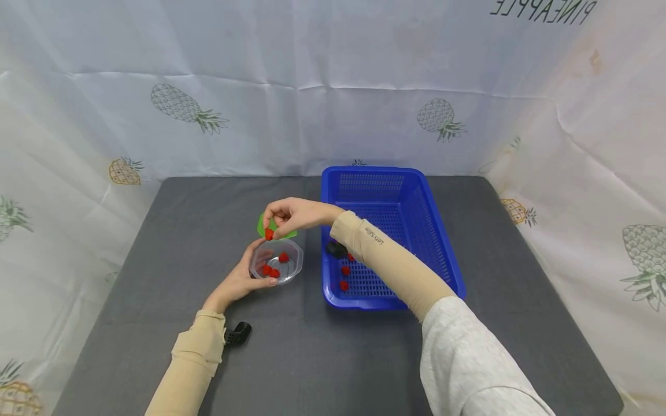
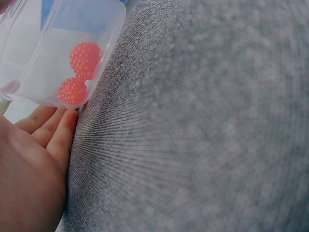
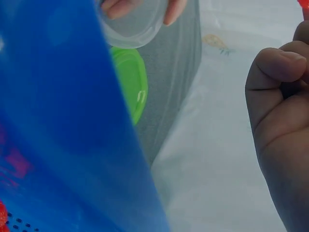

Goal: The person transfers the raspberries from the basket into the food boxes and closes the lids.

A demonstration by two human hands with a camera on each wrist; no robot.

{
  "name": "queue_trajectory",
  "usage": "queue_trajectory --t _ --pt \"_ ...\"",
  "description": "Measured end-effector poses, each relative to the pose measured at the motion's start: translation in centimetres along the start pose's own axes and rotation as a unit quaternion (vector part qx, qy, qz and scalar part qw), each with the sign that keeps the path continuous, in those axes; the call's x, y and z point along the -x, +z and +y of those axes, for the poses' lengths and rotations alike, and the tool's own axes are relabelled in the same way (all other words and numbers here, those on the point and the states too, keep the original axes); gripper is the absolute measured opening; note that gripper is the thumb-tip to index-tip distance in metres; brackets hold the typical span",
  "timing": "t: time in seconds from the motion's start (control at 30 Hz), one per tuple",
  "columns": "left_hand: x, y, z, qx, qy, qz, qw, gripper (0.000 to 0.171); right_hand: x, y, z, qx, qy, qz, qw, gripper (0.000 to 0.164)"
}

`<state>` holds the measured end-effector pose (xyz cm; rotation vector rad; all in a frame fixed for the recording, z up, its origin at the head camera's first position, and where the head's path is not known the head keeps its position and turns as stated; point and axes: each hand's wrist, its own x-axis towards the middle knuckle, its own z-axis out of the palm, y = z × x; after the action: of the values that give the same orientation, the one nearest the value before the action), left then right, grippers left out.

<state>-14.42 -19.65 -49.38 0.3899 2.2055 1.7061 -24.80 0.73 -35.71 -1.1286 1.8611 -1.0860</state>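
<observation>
A red raspberry (image 1: 269, 234) is pinched between the fingertips of my right hand (image 1: 298, 212), just above the far rim of a clear plastic container (image 1: 297, 263). My left hand (image 1: 238, 284) grips that container from its left side, thumb at the near side. Inside lie a few raspberries (image 1: 283, 257); two of them (image 2: 79, 72) show through the wall in the left wrist view. Behind the container a green lid (image 1: 261, 224) lies on the table, partly covered by the right hand. In the right wrist view, the held raspberry (image 3: 303, 3) is cut off at the top corner.
A blue perforated basket (image 1: 447, 254) stands right of the container, under my right forearm. Several raspberries (image 1: 346, 270) lie along its left side. Both wrists carry a small black device (image 1: 239, 333). Pineapple-printed cloth (image 1: 291, 127) hangs behind the dark table (image 1: 281, 364).
</observation>
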Motion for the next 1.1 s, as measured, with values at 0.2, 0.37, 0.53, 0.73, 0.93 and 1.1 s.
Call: queue_trajectory --t 0.2,0.37,0.53,0.73,0.93,1.1 --pt "0.2 -0.2 0.0 0.002 -0.004 0.003 1.0000 0.094 -1.2 0.2 0.1 0.020 0.007 -0.013 1.000 0.020" --pt "0.3 0.0 0.1 0.011 0.010 -0.001 0.9999 0.090 -2.4 0.6 -0.1 0.036 0.018 -0.043 0.998 0.019" --pt "0.4 0.1 0.2 0.007 0.006 0.002 1.0000 0.090 -3.2 1.1 0.1 0.043 0.036 -0.066 0.996 0.019" --pt "0.4 -0.1 0.3 -0.001 -0.013 0.007 0.9999 0.095 -3.5 1.2 0.3 0.042 0.065 -0.084 0.993 0.021" --pt "0.5 -0.2 0.3 -0.015 -0.029 0.011 0.9994 0.100 -3.9 1.1 0.6 0.091 0.105 -0.132 0.981 0.020" --pt "0.4 -0.1 0.2 -0.016 -0.025 0.008 0.9995 0.098 -4.0 1.1 0.8 0.110 0.125 -0.147 0.975 0.022"
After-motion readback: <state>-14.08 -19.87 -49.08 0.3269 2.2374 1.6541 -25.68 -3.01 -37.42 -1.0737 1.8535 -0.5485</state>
